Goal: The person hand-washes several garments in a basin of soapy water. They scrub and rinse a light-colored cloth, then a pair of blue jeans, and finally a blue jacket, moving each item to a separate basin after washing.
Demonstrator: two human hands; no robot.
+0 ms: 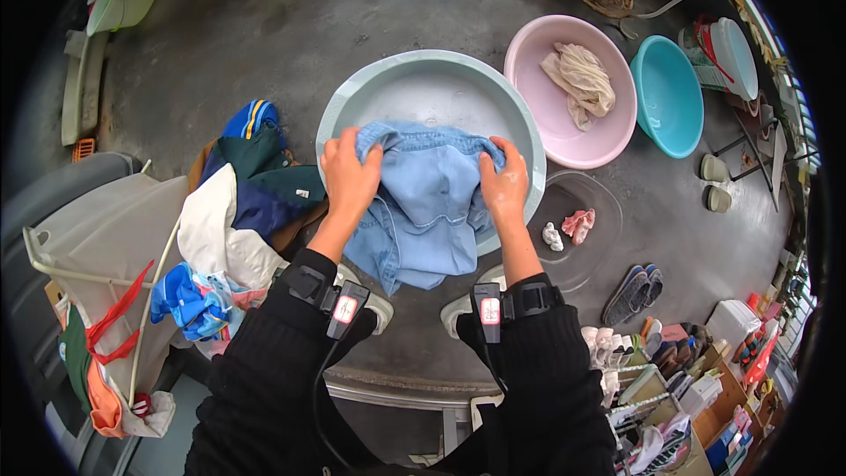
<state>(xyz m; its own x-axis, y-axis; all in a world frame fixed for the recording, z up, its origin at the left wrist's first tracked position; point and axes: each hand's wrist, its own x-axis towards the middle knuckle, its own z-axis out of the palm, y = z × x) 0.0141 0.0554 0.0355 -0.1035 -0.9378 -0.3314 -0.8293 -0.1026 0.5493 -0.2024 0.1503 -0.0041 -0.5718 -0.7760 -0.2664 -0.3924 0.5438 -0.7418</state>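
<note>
The left hand [351,174] and right hand [506,183] grip the denim garment [429,198] at opposite sides, presumably to hold it spread over the basin [432,90].

A smooth, dark grey floor [291,35] spread across the room.
A pale sheen lay on it at the right, where bright light showed along the curved edge, its source too distorted to tell. A thin-legged stand [778,159] stood far right, a crowded rack [639,379] near right, and a sill [414,379] crossed the near side.
</note>
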